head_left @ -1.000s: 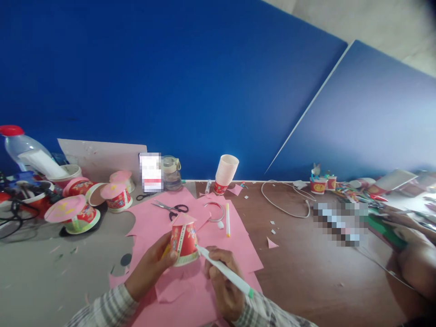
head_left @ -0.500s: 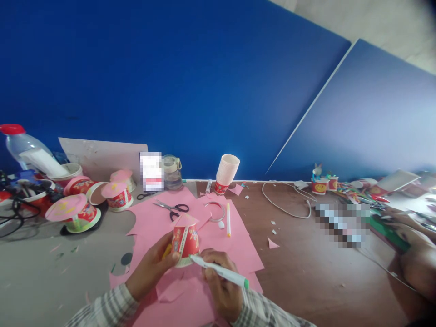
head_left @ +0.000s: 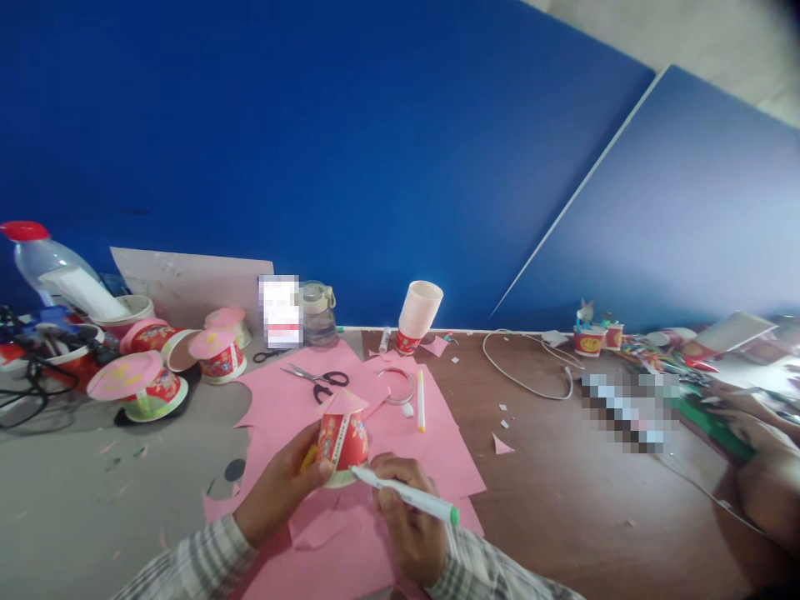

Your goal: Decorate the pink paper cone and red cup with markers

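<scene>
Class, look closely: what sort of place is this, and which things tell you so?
Most likely a craft table: scissors lie on cut pink paper, pink-topped red paper cups sit at the left, and the right hand holds a marker at another pink-topped cup.

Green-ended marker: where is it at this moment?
In the head view, the marker is low and just right of centre, in the right hand, its tip by the lower edge of the cup in the left hand.

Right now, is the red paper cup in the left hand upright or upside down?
Upside down: the red paper cup widens toward its bottom edge, and a pink paper piece sits on its narrower top end.
</scene>
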A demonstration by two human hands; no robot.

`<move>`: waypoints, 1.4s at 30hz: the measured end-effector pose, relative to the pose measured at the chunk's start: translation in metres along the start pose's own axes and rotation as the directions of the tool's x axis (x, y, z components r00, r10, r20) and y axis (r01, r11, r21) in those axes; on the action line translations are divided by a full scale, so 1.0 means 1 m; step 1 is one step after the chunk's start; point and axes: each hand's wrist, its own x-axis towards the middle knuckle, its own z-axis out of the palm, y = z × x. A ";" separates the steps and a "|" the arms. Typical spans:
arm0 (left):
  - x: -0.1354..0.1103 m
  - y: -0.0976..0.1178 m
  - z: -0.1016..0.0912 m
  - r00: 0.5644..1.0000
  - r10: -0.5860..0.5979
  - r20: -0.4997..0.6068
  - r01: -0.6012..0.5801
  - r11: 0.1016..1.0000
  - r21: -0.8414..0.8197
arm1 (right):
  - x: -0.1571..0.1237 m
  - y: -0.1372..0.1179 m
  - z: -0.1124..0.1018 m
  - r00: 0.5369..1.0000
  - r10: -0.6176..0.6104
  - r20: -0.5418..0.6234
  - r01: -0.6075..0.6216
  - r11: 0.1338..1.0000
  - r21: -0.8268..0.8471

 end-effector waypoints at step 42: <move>0.000 -0.008 -0.003 0.999 -0.019 -0.032 0.019 1.000 0.003 | 0.011 -0.006 0.000 0.999 0.035 -0.016 -0.035 0.999 -0.030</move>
